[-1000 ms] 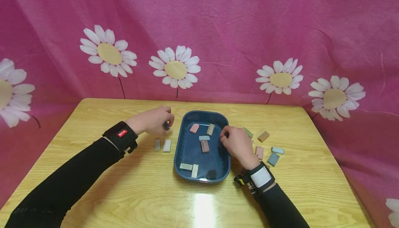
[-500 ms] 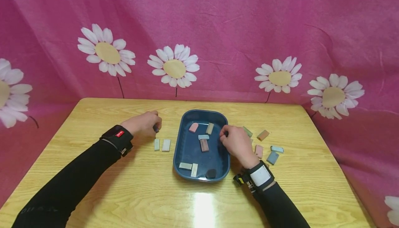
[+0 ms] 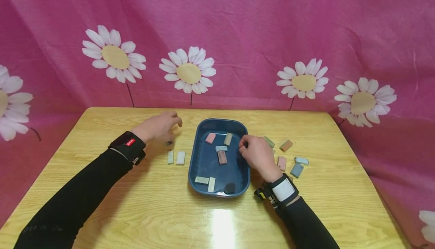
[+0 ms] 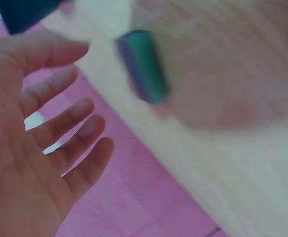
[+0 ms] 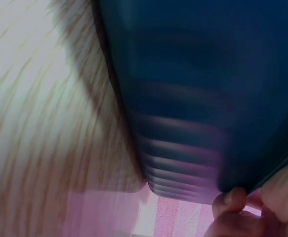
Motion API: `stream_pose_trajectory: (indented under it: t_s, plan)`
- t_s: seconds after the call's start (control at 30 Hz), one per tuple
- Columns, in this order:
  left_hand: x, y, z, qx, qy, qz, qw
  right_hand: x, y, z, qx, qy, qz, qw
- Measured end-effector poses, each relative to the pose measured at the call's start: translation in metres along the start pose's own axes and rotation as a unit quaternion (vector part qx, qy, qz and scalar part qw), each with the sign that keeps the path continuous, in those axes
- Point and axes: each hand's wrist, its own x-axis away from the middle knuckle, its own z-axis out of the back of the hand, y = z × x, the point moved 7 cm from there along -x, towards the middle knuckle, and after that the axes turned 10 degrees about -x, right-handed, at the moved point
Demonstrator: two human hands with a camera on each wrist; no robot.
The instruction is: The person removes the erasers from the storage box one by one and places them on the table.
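Compared with half a second ago, the left hand (image 3: 157,127) has released the small dark-green rectangular block (image 4: 146,66) and shifted clear of it; its fingers are loosely spread, holding nothing. Block location: wood-grained tabletop (image 3: 136,196), near the left hand, just beyond a pale-green rectangular block (image 3: 170,157) and a whitish rectangular block (image 3: 181,158). Right hand (image 3: 259,155): fingers curled, pinching the right rim of the glossy blue rounded-rectangular tray (image 3: 217,173).
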Motion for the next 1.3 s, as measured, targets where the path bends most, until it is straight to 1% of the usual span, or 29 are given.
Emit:
stream_pose_trajectory:
  t_s: [0.07,0.13,0.2,0.33,0.4,0.47,0.6,0.73,0.87,1.07,1.17,1.3]
  plan:
    - [-0.005,0.007,0.01,0.01,0.013,-0.001,0.9999,-0.001,-0.001,0.0,0.0,-0.002,-0.002,1.0]
    - [-0.009,0.02,0.02,0.015,0.021,-0.017,0.9995,-0.001,-0.001,0.0,0.001,-0.005,-0.005,1.0]
    - [-0.011,0.037,0.028,0.02,0.025,-0.046,0.9984,-0.002,-0.002,0.0,0.001,-0.006,-0.006,1.0]
    - [-0.011,0.078,0.04,-0.005,0.021,-0.117,0.9929,-0.003,-0.003,0.001,0.001,-0.004,-0.004,1.0]
    - [-0.009,0.095,0.041,-0.024,0.017,-0.149,0.9884,-0.004,-0.003,0.001,0.0,-0.002,-0.001,1.0]
    - [-0.008,0.108,0.04,-0.032,0.004,-0.175,0.9839,-0.005,-0.004,0.001,0.0,-0.001,0.0,1.0]
    - [-0.004,0.126,0.031,-0.027,-0.03,-0.208,0.9774,-0.006,-0.004,0.001,-0.002,-0.001,0.003,1.0]
    - [0.001,0.142,0.02,-0.007,-0.067,-0.236,0.9695,-0.006,-0.004,0.001,-0.003,-0.003,0.002,1.0]
    - [0.004,0.152,0.01,0.007,-0.102,-0.252,0.9622,-0.007,-0.003,0.0,-0.002,-0.005,-0.001,1.0]
    - [0.005,0.156,-0.004,-0.003,-0.14,-0.242,0.9601,-0.006,-0.002,0.001,0.0,-0.001,-0.002,1.0]
    - [0.006,0.157,-0.011,-0.004,-0.159,-0.24,0.9578,-0.006,-0.002,0.001,0.0,0.0,-0.003,1.0]
    - [0.007,0.159,-0.018,-0.01,-0.173,-0.236,0.9562,-0.006,-0.002,0.001,-0.001,-0.002,-0.007,1.0]
